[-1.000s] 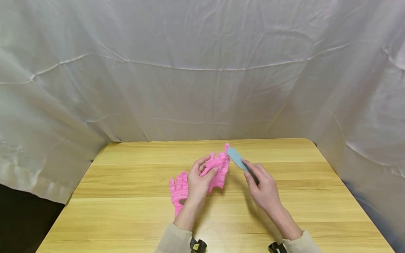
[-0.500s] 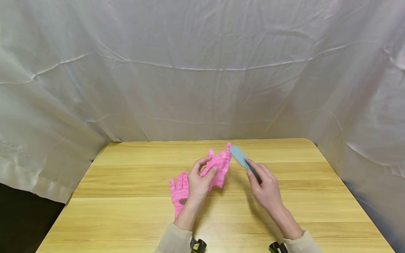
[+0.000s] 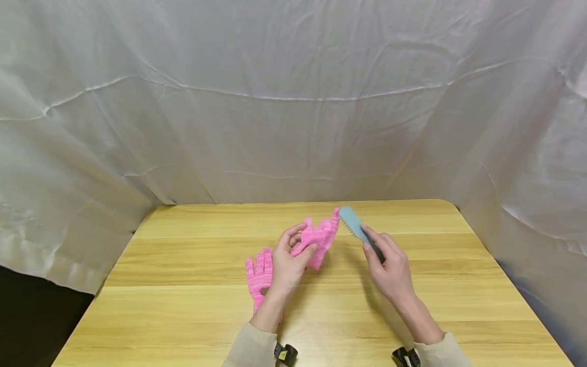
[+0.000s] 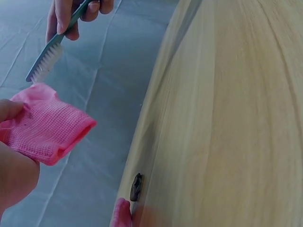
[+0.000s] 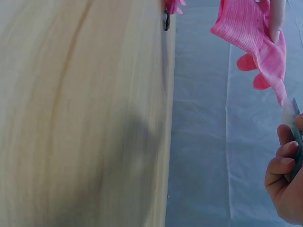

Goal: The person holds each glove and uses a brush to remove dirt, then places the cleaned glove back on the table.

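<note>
A pink knit glove hangs above the table, pinched between the thumb and fingers of my left hand. My right hand grips the handle of a blue-green brush. Its pale bristles face the glove, and their end touches or nearly touches it. In the right wrist view, one finger of the held glove stretches out to the bristles. A second pink glove lies on the table left of my left wrist, partly hidden by it.
A small dark piece or patch shows at the lying glove. The wooden table ends at a grey curtain behind and at the sides. A black strap device sits at my left wrist, another at my right.
My right hand and the brush have moved a little to the right, away from the left hand. The held glove's finger has stretched rightward with the brush. The lying glove has stayed put.
</note>
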Available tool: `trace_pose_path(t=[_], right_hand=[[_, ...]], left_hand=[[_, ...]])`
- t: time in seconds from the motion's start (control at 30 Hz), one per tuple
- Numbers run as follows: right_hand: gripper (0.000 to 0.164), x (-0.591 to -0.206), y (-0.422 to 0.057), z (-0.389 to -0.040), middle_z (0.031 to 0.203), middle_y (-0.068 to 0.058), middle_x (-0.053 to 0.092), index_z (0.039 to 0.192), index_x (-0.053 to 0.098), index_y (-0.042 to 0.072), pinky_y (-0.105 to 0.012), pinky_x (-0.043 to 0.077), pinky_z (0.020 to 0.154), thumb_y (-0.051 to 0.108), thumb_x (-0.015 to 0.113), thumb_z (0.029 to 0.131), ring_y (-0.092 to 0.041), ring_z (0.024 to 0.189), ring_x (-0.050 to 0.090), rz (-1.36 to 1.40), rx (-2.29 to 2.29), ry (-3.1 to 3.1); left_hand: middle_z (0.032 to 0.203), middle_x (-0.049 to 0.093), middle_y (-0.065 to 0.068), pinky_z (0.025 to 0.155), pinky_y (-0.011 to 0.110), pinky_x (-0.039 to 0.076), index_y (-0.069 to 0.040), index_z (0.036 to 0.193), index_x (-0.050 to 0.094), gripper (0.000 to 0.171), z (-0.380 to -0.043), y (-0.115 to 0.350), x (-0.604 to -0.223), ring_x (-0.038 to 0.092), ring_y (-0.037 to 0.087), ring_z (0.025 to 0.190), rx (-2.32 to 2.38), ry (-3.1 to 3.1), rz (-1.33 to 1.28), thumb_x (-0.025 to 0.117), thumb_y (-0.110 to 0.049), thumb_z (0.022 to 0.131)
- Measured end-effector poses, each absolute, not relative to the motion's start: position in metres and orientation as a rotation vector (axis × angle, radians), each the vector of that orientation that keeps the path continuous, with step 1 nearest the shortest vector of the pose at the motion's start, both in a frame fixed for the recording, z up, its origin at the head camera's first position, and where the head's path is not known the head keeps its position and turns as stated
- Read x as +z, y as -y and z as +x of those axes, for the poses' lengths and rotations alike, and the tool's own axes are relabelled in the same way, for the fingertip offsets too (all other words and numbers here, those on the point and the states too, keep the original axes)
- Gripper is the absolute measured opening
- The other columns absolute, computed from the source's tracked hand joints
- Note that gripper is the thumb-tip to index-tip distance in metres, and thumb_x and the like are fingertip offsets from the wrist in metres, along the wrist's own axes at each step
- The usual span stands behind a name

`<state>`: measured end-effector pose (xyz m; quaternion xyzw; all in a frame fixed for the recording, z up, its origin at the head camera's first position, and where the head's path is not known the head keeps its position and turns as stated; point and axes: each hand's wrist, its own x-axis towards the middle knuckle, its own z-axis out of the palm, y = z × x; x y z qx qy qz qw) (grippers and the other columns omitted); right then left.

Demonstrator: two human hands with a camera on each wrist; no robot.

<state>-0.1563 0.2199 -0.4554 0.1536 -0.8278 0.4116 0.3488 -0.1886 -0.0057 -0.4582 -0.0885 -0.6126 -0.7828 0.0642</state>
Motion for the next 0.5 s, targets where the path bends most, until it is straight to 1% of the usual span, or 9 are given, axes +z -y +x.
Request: trace_pose_path(t=[0.03,0.17,0.2,0.27,0.37,0.43,0.5], right_hand=[[0.046,-0.455,-0.22,-0.1564,0.095,-0.004,0.066,0.137,0.068,0.006,-0.016,0.037,0.054,-0.009,0.068,0.093,-0.006,0.068,0.046,0.4,1.067,2.137],[0.047,-0.4539,-0.2211,-0.1565,0.095,-0.004,0.067,0.137,0.068,0.008,-0.015,0.038,0.055,-0.009,0.068,0.092,-0.006,0.068,0.046,0.395,1.064,2.115],[0.047,-0.4537,-0.2216,-0.1565,0.096,-0.004,0.068,0.137,0.069,0.008,-0.015,0.038,0.055,-0.009,0.068,0.092,-0.006,0.069,0.047,0.389,1.063,2.115],[0.047,-0.4536,-0.2227,-0.1567,0.096,-0.004,0.069,0.137,0.069,0.009,-0.015,0.038,0.056,-0.008,0.069,0.093,-0.006,0.069,0.047,0.381,1.06,2.116],[0.047,-0.4538,-0.2243,-0.157,0.096,-0.004,0.068,0.137,0.069,0.009,-0.015,0.038,0.056,-0.008,0.069,0.093,-0.006,0.069,0.047,0.369,1.055,2.119],[0.048,-0.454,-0.2253,-0.1572,0.095,-0.004,0.068,0.137,0.069,0.009,-0.015,0.038,0.056,-0.008,0.069,0.093,-0.006,0.069,0.047,0.37,1.053,2.117],[0.048,-0.4543,-0.2263,-0.1572,0.094,-0.004,0.067,0.137,0.069,0.009,-0.015,0.037,0.056,-0.008,0.069,0.092,-0.006,0.069,0.046,0.37,1.052,2.115]], left_hand=[[0.107,0.071,0.011,0.065,0.015,0.055,-0.006,0.134,0.064,0.052,-0.1886,0.0062,-0.4579,0.065,0.01,0.089,-2.357,1.852,-0.281,0.077,0.008,0.086],[0.106,0.074,0.015,0.056,0.013,0.046,-0.005,0.133,0.064,0.05,-0.1884,0.0081,-0.457,0.061,0.006,0.076,-2.294,1.906,-0.326,0.076,0.009,0.086],[0.106,0.075,0.016,0.055,0.014,0.046,-0.005,0.132,0.065,0.05,-0.1881,0.0084,-0.4564,0.062,0.006,0.075,-2.277,1.923,-0.328,0.077,0.009,0.086],[0.105,0.076,0.014,0.052,0.014,0.046,-0.006,0.129,0.067,0.047,-0.1869,0.009,-0.4549,0.064,0.006,0.073,-2.217,1.98,-0.311,0.079,0.007,0.086],[0.103,0.078,0.008,0.052,0.016,0.051,-0.011,0.125,0.07,0.044,-0.185,0.0094,-0.4524,0.071,0.01,0.076,-2.108,2.076,-0.25,0.083,0.0,0.084],[0.1,0.079,0.004,0.049,0.016,0.05,-0.013,0.121,0.073,0.042,-0.1837,0.0094,-0.4508,0.071,0.013,0.069,-2.024,2.138,-0.211,0.086,-0.004,0.082],[0.097,0.08,0.002,0.044,0.016,0.045,-0.014,0.119,0.075,0.04,-0.1834,0.0092,-0.4507,0.066,0.016,0.058,-1.969,2.176,-0.207,0.087,-0.006,0.082]])
